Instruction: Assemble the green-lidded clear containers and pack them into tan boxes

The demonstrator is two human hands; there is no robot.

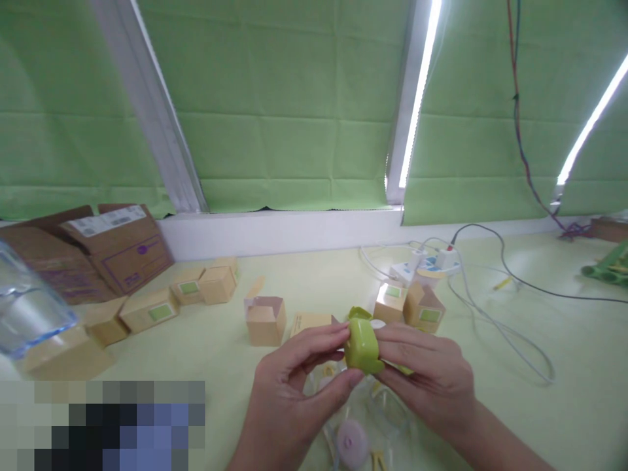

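Pinching a green cap [362,345] between left hand [294,386] and right hand [426,379].

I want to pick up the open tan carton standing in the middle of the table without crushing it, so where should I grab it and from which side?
Probably best to take the open tan carton by its two closed side walls, coming down from above. Its flaps stand open at the top, so the rim looks weak; the lower walls are flat and upright. Space shows on both its sides, and the left hand is nearest.
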